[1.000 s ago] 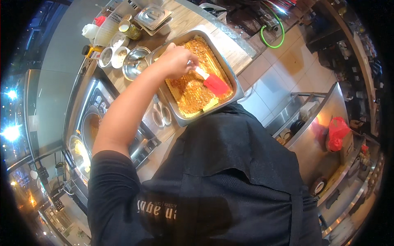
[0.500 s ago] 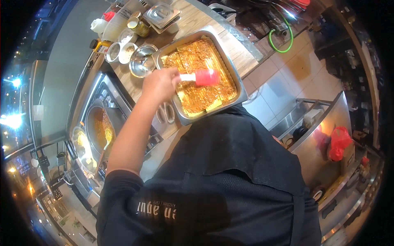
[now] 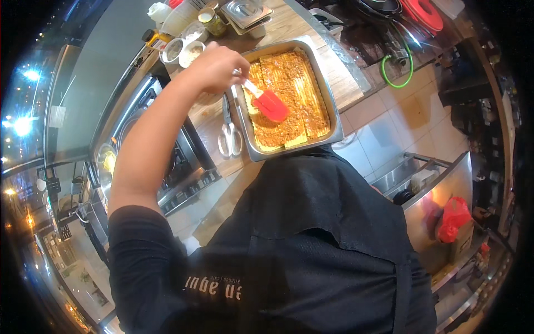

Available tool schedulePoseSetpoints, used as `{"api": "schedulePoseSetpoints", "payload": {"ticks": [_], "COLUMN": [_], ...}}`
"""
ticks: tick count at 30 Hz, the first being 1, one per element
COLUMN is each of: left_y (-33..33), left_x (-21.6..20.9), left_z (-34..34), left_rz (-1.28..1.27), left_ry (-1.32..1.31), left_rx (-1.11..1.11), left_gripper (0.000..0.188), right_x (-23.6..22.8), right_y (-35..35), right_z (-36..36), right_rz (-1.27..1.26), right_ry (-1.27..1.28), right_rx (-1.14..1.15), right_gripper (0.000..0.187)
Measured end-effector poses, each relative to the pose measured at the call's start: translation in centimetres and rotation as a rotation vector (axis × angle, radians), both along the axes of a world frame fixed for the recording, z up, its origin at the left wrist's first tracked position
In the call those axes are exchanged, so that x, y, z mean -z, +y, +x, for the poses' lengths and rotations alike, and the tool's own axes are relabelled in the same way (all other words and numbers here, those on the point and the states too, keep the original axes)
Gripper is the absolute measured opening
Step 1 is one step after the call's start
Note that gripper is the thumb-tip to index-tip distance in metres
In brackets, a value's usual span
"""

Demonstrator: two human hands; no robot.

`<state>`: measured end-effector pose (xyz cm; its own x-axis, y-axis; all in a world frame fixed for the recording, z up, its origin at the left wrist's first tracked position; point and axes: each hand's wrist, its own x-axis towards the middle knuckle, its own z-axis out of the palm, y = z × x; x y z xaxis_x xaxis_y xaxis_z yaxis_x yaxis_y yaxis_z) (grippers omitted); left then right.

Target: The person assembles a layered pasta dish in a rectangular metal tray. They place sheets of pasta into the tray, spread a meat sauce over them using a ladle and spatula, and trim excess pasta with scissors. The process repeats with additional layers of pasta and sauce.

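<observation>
My left hand (image 3: 219, 68) is closed round the white handle of a red-headed spatula (image 3: 271, 106). The spatula slants down to the right, its flat head over the sauce; whether it touches is hard to tell. Beneath it is a deep rectangular metal pan (image 3: 335, 106) on the wooden counter, close against my apron. Inside, ridged yellow pasta sheets (image 3: 306, 86) lie side by side under a chunky reddish-brown sauce (image 3: 281, 65). Yellow ridges show through in places, mostly at the right and the near edge. My right hand is out of view.
Scissors (image 3: 229, 139) with white handles lie left of the pan. Small bowls (image 3: 192, 54), a jar (image 3: 212, 22) and lidded metal containers (image 3: 245, 12) stand at the back. A stove (image 3: 186, 161) is on the left, partly behind my arm. Beyond the counter hangs a green hose (image 3: 384, 69).
My left hand has shifted toward the pan's upper left. The spatula has swung from nearly level to slanting down to the right. My forearm now covers the pot on the stove.
</observation>
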<state>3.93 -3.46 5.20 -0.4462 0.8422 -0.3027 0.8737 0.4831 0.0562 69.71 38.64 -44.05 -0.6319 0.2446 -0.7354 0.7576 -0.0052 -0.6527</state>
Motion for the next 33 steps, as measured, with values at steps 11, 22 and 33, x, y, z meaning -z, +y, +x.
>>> {"api": "schedulePoseSetpoints", "payload": {"ticks": [11,22,33], "left_y": [-0.4,-2.0,-6.7], "left_x": [-3.0,-5.6,-1.6], "left_z": [-5.7,5.9,16.5], "left_rz": [-0.13,-0.118,0.042], "left_ry": [0.198,0.296,0.125], "left_rx": [-0.193,-0.215,-0.71], "left_gripper": [0.01,0.009,0.019], "right_x": [-2.7,1.7,-6.0], "right_y": [-2.1,0.6,6.4], "right_z": [-1.8,1.1,-11.3], "right_rz": [0.008,-0.272,0.162], "right_ry": [-0.067,-0.083,-0.112], "right_rx": [-0.043,0.164,-0.426], "right_gripper": [0.036,0.035,0.026]}}
